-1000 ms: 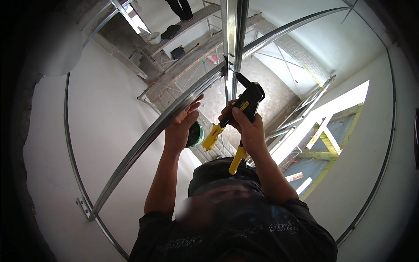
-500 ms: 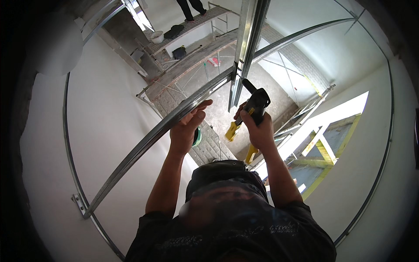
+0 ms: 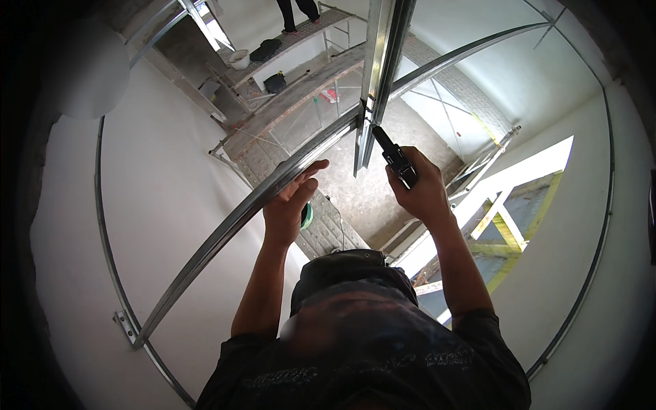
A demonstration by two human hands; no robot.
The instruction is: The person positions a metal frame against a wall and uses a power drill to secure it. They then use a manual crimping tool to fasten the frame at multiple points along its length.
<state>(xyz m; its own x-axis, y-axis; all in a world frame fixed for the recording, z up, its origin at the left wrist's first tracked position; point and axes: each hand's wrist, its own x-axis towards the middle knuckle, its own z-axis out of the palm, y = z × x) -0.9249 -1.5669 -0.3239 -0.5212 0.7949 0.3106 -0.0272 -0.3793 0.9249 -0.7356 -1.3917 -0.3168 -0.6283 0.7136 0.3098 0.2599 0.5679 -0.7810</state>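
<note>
A long galvanised metal profile (image 3: 225, 222) runs from a bracket at the left wall up to an upright double metal profile (image 3: 378, 75) in the middle. My left hand (image 3: 283, 212) holds it from below, some fingers behind it, thumb and one finger pointing right. My right hand (image 3: 424, 188) is closed round a black hand tool (image 3: 398, 162) with a long narrow nose; its exact kind is hard to tell. The nose tip points at the joint of the two profiles, close to it; whether they touch cannot be made out. A fingertip-free stretch of profile lies between my hands.
Another metal profile (image 3: 471, 51) continues right from the joint. Thin metal tracks (image 3: 102, 205) line the walls. Below are scaffolding planks (image 3: 301, 78) with a white bucket (image 3: 239, 59) and a person's legs (image 3: 298, 14). A window opening (image 3: 526, 198) is at right.
My right hand has turned the tool and moved slightly up and right; its yellow parts no longer show and its nose points up-left. My left hand stays on the profile.
</note>
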